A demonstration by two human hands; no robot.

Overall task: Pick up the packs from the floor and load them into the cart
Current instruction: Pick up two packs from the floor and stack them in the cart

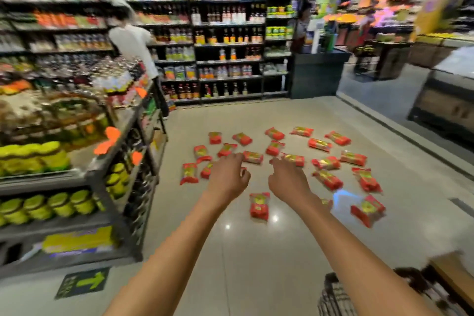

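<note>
Packs (259,206) blurred, partly behind hands (229,177)

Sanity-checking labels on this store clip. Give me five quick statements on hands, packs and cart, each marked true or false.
1. Both hands hold a pack. False: the left hand and right hand are stretched out with nothing in them.
2. The red packs lie scattered on the floor. True.
3. The cart shows at the bottom right. True.
4. The packs are stacked in one neat pile. False: they lie spread out singly.
5. The shelf of jars stands on the person's right. False: it is on the left.
</note>
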